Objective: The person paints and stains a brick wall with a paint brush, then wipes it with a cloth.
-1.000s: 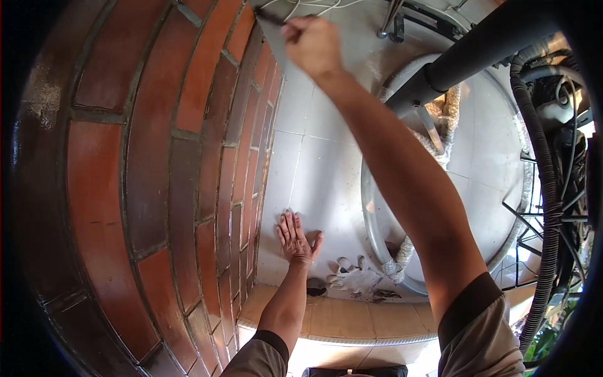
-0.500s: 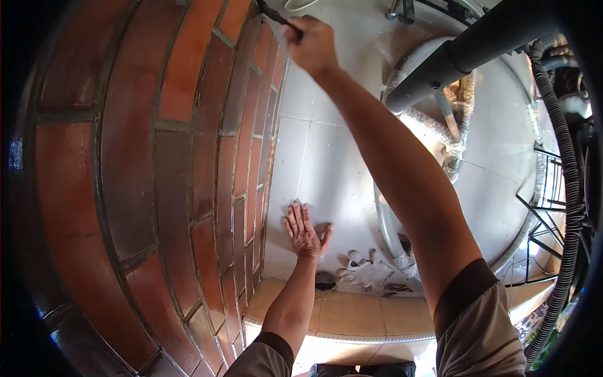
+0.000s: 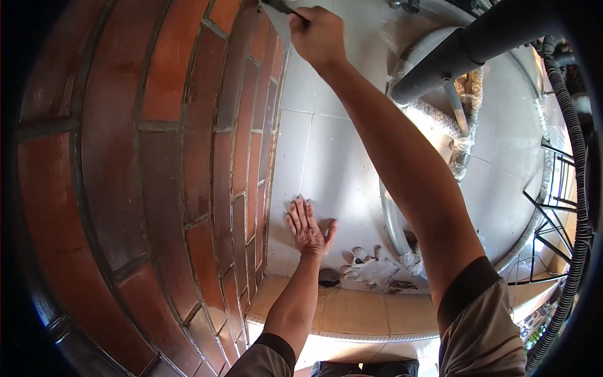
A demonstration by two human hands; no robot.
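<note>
View shifted slightly; right hand gripped a dark tool (likely light, stiff) by its handle; left hand splayed wide.

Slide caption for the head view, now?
Left hand flat on pale tiles, right hand gripping a dark tool by a brick wall.
</note>
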